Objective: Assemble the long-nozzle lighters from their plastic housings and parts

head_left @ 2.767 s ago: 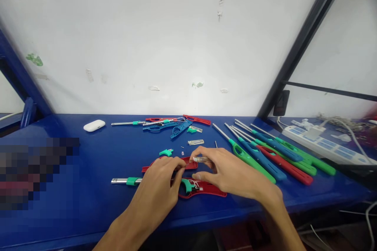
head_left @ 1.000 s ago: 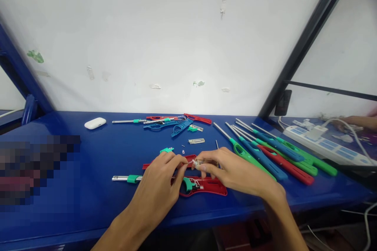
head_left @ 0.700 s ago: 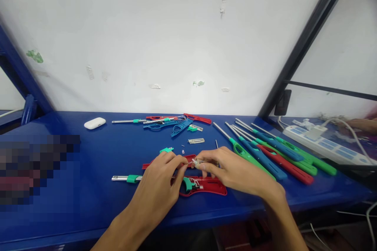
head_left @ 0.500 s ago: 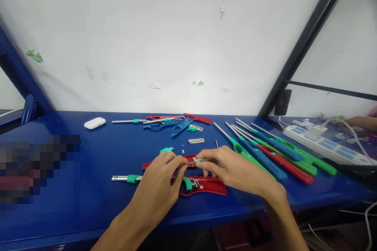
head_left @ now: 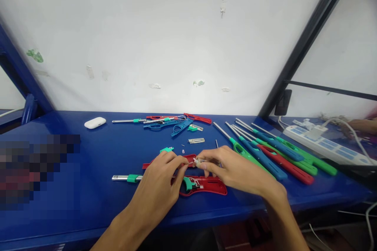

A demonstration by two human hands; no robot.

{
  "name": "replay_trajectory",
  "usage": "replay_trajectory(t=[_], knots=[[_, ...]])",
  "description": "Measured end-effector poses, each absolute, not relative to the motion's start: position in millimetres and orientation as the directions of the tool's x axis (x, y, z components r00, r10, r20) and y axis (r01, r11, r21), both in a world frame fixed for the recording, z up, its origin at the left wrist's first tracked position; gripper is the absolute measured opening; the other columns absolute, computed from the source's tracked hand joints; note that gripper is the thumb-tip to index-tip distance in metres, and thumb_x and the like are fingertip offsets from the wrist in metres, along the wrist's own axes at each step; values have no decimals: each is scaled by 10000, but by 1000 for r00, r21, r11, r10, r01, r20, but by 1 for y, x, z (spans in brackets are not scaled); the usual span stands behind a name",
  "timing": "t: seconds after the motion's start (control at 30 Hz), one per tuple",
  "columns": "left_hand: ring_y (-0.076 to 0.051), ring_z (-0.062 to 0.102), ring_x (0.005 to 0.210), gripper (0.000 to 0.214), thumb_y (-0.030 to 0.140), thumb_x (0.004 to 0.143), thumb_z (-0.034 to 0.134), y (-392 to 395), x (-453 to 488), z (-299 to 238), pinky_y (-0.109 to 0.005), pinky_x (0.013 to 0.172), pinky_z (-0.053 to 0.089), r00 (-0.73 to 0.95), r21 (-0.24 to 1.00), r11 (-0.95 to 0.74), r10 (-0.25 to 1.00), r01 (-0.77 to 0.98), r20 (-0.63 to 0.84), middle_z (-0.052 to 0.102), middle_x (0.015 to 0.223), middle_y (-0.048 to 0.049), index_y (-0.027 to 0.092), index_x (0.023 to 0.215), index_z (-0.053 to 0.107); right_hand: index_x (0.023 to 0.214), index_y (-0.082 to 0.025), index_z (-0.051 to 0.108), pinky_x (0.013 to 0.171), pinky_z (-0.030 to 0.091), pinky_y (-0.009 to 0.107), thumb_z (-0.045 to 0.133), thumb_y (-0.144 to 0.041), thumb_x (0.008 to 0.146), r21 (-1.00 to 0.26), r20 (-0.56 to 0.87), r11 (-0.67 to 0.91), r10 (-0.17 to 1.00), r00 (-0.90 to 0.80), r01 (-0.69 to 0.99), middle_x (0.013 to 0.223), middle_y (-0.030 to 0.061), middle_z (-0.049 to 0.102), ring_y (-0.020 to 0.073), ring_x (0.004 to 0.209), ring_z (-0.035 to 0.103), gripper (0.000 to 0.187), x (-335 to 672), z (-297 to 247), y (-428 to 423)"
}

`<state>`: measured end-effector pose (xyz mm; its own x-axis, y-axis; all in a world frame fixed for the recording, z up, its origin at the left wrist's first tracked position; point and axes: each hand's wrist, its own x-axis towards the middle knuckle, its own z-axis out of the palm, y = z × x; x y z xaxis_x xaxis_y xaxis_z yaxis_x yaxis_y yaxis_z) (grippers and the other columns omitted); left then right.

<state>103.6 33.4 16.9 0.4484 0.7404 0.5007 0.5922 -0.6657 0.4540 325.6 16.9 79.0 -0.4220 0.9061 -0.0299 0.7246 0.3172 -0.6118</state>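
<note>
A small clear lighter fuel tank [head_left: 200, 160] with a white fitting at its left end is pinched in my right hand [head_left: 232, 168]. From that end a thin pale tube [head_left: 191, 163] runs to the closed fingertips of my left hand [head_left: 161, 176]. Below the hands lies an opened red lighter half [head_left: 213, 186], with a green trigger [head_left: 187, 183], white wire and a metal barrel [head_left: 119, 178] pointing left. My left hand covers its middle. Another red shell half [head_left: 146, 166] lies partly hidden behind my fingers. Further back rests a second clear fuel tank [head_left: 196, 140].
Whole long lighters [head_left: 273, 157] in green, blue and red lie at right. Dismantled lighter parts [head_left: 160, 124] sit along the wall, and a white case [head_left: 95, 122] at left. A power strip [head_left: 326, 145] stands beyond the black post. A blurred patch covers the left.
</note>
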Motion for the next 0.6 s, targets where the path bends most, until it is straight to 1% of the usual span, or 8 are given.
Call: replay_trajectory(t=[0.23,0.4,0.6], knots=[[-238,632,892,239,199,1069,500,34,104,16,-376,798,495,446,451,-665,741,596,503,712,943,-29,244,989,721,999,-226,763,662,399,270,483,-407,1098,-602,-36,327,900,-433,729,835,2,749,161,707,595,348,326,78,17],[-238,634,902,234,197,1065,509,33,104,16,-370,793,501,445,453,-666,740,593,505,715,951,-28,246,999,729,1062,-230,780,676,402,283,488,-430,1094,-599,-28,326,905,-426,732,907,33,768,201,815,642,356,324,79,16],[-235,633,884,250,195,1067,497,34,104,16,-378,797,505,444,458,-667,739,588,508,718,945,-29,245,1006,735,1068,-233,787,655,404,276,492,-427,1090,-604,-26,312,912,-409,734,861,21,752,181,731,620,354,326,80,15]])
